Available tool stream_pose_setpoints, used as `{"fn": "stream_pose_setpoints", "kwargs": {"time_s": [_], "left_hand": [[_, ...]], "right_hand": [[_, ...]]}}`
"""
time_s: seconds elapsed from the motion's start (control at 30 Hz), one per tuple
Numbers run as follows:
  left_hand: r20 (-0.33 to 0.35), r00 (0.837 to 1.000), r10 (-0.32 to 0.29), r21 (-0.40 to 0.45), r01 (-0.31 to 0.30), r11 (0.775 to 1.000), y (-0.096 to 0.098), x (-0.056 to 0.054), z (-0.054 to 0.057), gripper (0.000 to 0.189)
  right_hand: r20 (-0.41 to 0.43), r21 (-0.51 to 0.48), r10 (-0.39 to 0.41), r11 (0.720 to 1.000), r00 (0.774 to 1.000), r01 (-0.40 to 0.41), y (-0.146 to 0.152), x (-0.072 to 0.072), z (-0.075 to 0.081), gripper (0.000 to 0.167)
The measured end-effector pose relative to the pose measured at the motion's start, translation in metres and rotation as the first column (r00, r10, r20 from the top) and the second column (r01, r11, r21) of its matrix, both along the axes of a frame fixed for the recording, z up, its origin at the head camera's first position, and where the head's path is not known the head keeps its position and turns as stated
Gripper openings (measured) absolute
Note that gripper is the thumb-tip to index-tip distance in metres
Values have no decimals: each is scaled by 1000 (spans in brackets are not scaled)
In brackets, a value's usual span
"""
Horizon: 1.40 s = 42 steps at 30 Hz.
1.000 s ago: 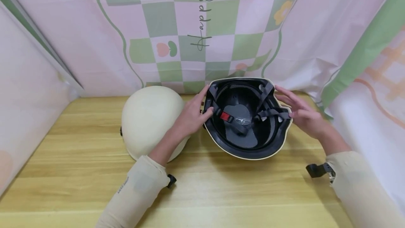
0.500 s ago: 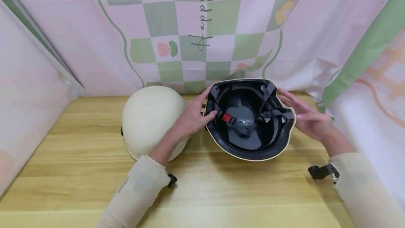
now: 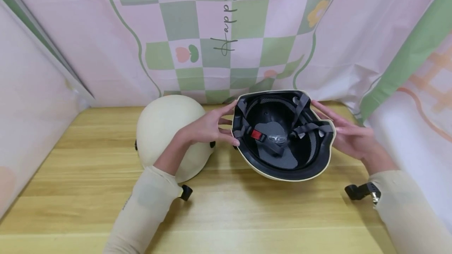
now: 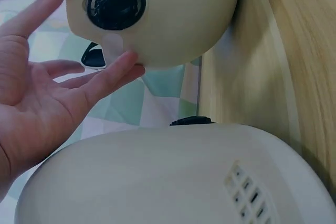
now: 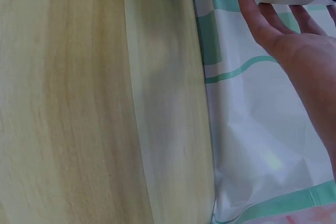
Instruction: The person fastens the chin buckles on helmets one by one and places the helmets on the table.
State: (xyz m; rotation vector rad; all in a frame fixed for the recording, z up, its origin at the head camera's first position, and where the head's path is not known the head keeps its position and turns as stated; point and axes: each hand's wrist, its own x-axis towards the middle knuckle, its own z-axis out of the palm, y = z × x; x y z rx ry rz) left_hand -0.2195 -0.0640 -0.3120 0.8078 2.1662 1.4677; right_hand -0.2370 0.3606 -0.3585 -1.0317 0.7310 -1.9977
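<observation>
A cream helmet (image 3: pixel 282 174) lies with its opening up and towards me, showing a black lining, grey straps (image 3: pixel 306 129) and a red buckle (image 3: pixel 256 135). At its left side my left hand (image 3: pixel 206 126) touches the shell with spread, nearly straight fingers. In the left wrist view, those fingers (image 4: pixel 116 73) meet the shell just below a round black fitting (image 4: pixel 116 4). My right hand (image 3: pixel 353 136) presses extended fingers against the opposite side. A second cream helmet (image 3: pixel 166 128) stands dome up to the left, partly behind my left forearm. Whether the first helmet touches the table is hidden.
The wooden table (image 3: pixel 88 175) runs back to a pink and green checked curtain (image 3: pixel 212 19). White cloth (image 3: pixel 406 128) hangs along the right side, and a pale panel (image 3: pixel 31 89) stands at the left. A camera (image 3: pixel 186 192) juts from my left wrist.
The upturned helmet has shifted slightly right and towards me. My left hand has loosened and spread its fingers, its thumb moving off the inner rim lower down the side. The other helmet stays put.
</observation>
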Motion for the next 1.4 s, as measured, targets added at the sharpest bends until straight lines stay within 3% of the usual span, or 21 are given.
{"fn": "stream_pose_setpoints", "kwargs": {"time_s": [0.17, 0.33, 0.5, 0.67, 1.13, 1.33, 1.37, 1.4], "left_hand": [[13, 1000, 15, 38, -16, 999, 5, 1, -1, 118], [-33, 999, 31, -10, -31, 999, 15, 3, -7, 126], [-51, 997, 49, -34, -50, 998, 27, 5, -20, 131], [-56, 995, 77, -49, -80, 996, 39, 5, -32, 136], [-115, 983, 146, -161, -163, 973, 49, 3, -41, 136], [-137, 972, 189, -224, -217, 950, 54, -3, -45, 138], [-140, 971, 192, -220, -220, 950, 55, -3, -45, 138], [-140, 971, 194, -218, -221, 951, 55, -4, -46, 138]], "right_hand": [[-55, 14, -36, 999, 998, 37, 1, 0, 3, 74], [-179, 12, -116, 993, 977, 120, 3, 0, 9, 71], [-315, 54, -266, 953, 911, 297, 5, 1, 18, 61], [-355, 83, -375, 899, 856, 429, 4, 2, 28, 56], [-435, 50, -506, 812, 745, 581, -18, 9, 45, 52], [-478, 120, -592, 688, 649, 716, -30, 15, 54, 46], [-482, 122, -597, 679, 641, 724, -31, 15, 54, 46], [-478, 110, -590, 695, 651, 710, -31, 15, 54, 47]]}}
